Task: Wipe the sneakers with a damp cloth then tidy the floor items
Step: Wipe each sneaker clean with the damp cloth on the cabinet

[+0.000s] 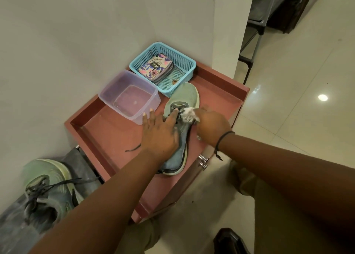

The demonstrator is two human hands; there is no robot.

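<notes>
A green and grey sneaker (187,98) lies on the reddish cabinet top (107,130), toe pointing away from me. My left hand (159,134) presses flat on its middle, fingers spread over the laces. My right hand (211,126) holds a wadded white cloth (188,115) against the lace area on the sneaker's right side. The second sneaker (48,184) of the pair rests at the lower left, on a dark surface beside the cabinet.
A clear plastic tub (132,99) with a little water stands left of the sneaker. Behind it a blue basket (184,61) holds a flowered pouch (155,67). A loose dark lace (132,148) lies on the cabinet top. White walls enclose the corner; tiled floor lies to the right.
</notes>
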